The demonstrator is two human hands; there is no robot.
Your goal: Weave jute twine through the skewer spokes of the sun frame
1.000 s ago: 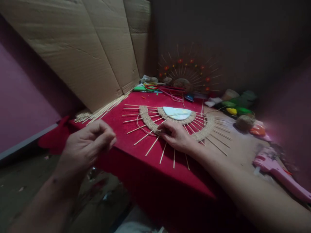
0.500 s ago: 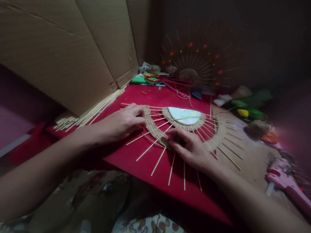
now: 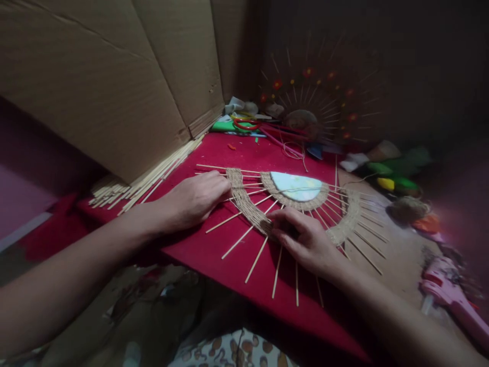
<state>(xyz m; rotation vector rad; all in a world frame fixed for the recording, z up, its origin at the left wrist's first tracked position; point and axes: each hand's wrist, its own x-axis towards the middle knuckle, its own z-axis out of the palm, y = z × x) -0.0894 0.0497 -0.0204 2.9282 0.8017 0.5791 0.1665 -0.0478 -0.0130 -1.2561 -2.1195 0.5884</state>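
A fan-shaped piece of thin sticks lies on the red cloth [image 3: 237, 148]. Its light blue half-disc [image 3: 295, 186] has a woven twine border, and an outer woven band [image 3: 244, 202] crosses the spread sticks. At the band's left part, my left hand [image 3: 198, 198] is closed with its fingertips curled down by the sticks; what they pinch is hidden. My right hand [image 3: 307, 237] rests on the band's lower middle, thumb and fingers closed around its edge. A loose strand of twine runs over the half-disc toward the right.
Bundled sticks [image 3: 153, 176] lie beside a tall cardboard panel [image 3: 114, 76] at left. Red-handled scissors [image 3: 246, 124] are at the back. A pink glue gun [image 3: 451, 293] sits at right, near a twine ball [image 3: 408, 209]. A flowered stick fan [image 3: 309, 97] stands behind.
My left hand has moved slightly down relative to the woven band, its fingers more tucked. The whole view has shifted a little; my right hand stays at the band.
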